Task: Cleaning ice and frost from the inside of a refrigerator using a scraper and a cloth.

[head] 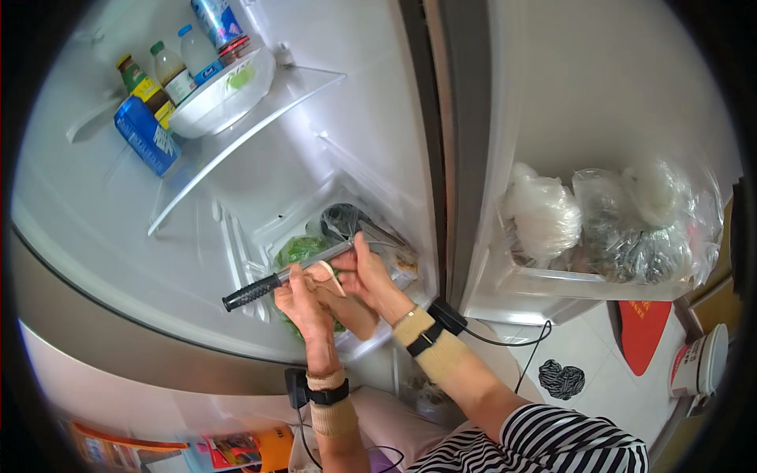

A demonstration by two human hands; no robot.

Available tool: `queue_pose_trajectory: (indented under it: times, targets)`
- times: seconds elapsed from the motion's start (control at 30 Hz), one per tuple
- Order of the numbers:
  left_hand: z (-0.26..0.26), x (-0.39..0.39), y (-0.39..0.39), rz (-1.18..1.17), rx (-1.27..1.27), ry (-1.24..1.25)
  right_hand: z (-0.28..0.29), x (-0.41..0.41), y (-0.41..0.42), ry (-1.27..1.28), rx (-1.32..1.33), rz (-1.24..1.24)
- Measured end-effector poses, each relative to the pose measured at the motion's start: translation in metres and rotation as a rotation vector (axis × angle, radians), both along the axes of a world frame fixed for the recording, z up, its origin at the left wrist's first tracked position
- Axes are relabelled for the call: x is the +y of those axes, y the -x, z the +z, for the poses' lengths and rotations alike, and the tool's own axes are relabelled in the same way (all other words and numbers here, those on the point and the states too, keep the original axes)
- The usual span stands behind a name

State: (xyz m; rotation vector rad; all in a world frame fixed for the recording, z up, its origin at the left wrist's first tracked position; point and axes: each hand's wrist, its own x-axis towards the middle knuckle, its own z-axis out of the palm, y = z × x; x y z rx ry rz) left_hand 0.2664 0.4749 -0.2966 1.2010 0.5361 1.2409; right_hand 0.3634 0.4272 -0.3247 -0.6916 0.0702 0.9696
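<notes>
I hold a grey rod (319, 256) with a black textured handle (253, 292) slantwise in front of an open refrigerator. My left hand (304, 304) grips it just above the handle, thumb on top. Near the upper end, my right hand (372, 277) has its thumb against the rod, fingers beneath. Between and below my hands is a tan and brown item (349, 307) with a pale rim; what it is I cannot tell. Behind them, a drawer holds leafy greens in plastic (301, 249) and a dark object (343, 220) in a clear bag.
Above left, a shelf (284, 97) carries a white bowl (225, 103), a blue can (146, 136) and several bottles. The open door (568, 77) at right has a bin of plastic bags (547, 222). A lidded bucket (698, 360) and red item (643, 334) are on the right.
</notes>
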Motion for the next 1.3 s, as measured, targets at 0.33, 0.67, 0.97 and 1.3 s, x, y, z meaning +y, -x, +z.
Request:
queue_pose_trajectory:
  times: [0.33, 0.67, 0.97, 1.3]
  targets:
    - [-0.009, -0.009, 0.006, 0.059, -0.056, 0.065, -0.004, -0.035, -0.025, 1.091, -1.849, -0.427]
    - [-0.041, 0.003, 0.001, 0.035, -0.145, 0.085, 0.001, -0.019, -0.067, 1.393, -1.978, -0.325]
    - [-0.041, -0.007, -0.002, -0.068, -0.235, 0.223, 0.003, -0.008, -0.081, 1.497, -2.158, -0.268]
    - [-0.062, -0.008, -0.007, -0.076, -0.229, 0.228, -0.009, -0.012, -0.076, 1.687, -2.395, -0.493]
